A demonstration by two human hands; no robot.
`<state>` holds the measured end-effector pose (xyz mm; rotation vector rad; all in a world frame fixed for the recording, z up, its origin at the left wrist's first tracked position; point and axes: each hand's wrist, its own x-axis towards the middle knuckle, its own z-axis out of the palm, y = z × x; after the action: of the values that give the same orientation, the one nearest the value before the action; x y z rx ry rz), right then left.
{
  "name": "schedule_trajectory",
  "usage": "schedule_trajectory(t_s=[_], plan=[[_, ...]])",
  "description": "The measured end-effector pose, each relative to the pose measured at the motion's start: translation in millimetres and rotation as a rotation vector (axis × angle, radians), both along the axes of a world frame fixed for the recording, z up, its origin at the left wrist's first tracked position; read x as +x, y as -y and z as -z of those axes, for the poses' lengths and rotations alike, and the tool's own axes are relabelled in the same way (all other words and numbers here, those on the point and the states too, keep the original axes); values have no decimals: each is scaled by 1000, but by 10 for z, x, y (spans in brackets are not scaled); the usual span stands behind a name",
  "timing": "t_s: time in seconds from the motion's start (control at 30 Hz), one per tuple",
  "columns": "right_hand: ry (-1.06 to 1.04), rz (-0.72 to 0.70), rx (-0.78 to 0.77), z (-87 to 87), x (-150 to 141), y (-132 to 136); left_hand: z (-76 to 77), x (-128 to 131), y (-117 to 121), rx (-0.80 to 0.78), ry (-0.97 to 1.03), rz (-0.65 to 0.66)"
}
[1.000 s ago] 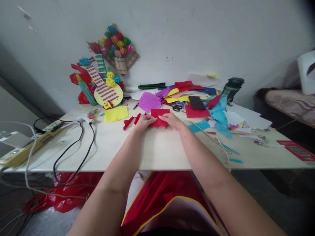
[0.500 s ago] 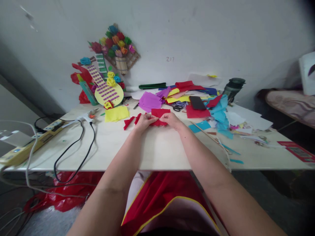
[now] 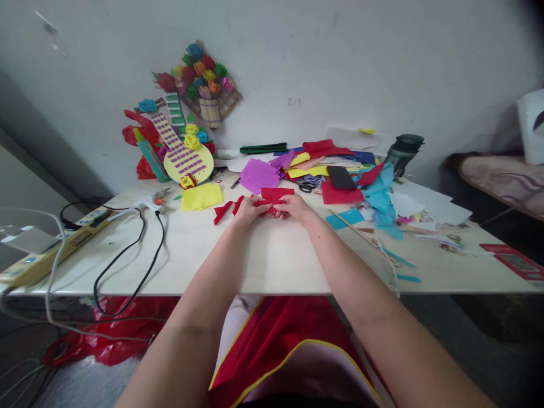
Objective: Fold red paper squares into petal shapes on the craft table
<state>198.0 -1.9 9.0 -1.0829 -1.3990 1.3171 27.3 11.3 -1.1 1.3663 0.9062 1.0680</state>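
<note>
Between my two hands is a piece of red crepe paper (image 3: 268, 209), partly hidden by the fingers. My left hand (image 3: 250, 211) pinches its left side, thumb on top. My right hand (image 3: 296, 207) grips the right side, its fingertips curled under the paper. Just behind them a flat red crepe paper piece (image 3: 277, 194) lies on the table. Folded red paper pieces (image 3: 222, 212) rest to the left of my left hand. Farther left is a yellow crepe paper sheet (image 3: 202, 196).
Purple paper (image 3: 258, 175), scissors (image 3: 306, 187) and a black phone (image 3: 341, 178) lie behind my hands. A thin stick (image 3: 352, 228) and blue scraps are at the right, a dark bottle (image 3: 403, 154) behind. Black cables (image 3: 142, 266) and a power strip (image 3: 55, 249) occupy the left.
The red paper between my hands has been gathered or folded into a narrower strip. My right fingers have curled beneath it; both arms stay nearly in place.
</note>
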Motion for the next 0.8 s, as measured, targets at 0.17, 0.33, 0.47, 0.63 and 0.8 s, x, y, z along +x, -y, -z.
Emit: schedule_trajectory(t_s=[0.17,0.33,0.47,0.63,0.8], plan=[[3,35,13,-27,-8,11,-33,-25,14,-15,-2,29],[-16,55,9,-49,-10,30,-41,-44,16,-36,34,110],[-26,67,1,-35,2,13,-45,-51,23,-58,70,135],[-46,28,-6,-35,10,10,-35,-50,23,-70,121,163],[-57,7,8,-50,0,33,-11,-45,8,-38,107,176]])
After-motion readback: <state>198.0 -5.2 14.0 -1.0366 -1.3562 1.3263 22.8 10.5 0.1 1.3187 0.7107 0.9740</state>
